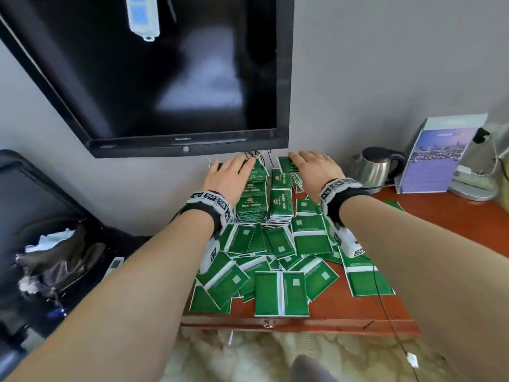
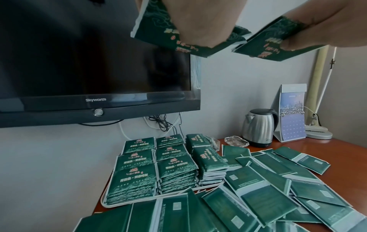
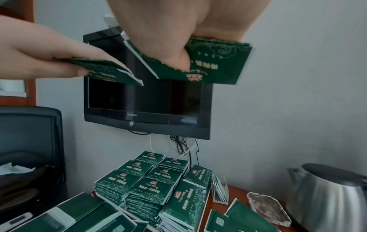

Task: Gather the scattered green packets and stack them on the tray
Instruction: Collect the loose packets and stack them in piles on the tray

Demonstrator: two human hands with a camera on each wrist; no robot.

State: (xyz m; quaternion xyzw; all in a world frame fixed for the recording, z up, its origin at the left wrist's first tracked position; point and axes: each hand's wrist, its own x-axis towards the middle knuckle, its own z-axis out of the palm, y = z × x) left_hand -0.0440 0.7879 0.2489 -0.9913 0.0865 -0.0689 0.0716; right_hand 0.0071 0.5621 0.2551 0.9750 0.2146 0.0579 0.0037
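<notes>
The tray (image 2: 108, 204) holds stacks (image 2: 139, 169) of packets; at 12 o'clock above it, the left hand (image 1: 230, 176) and right hand (image 1: 316, 168) each pinch packets.

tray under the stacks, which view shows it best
Left wrist: the tray's white rim shows along the front and left of the stacked packets. In the head view arms cover it; in the right wrist view packets hide nearly all of it.

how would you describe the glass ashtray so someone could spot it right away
Find the steel kettle at the back of the red-brown table. The ashtray sits just left of its base; it is the only clear, faceted glass thing among the flat green packets.
</notes>
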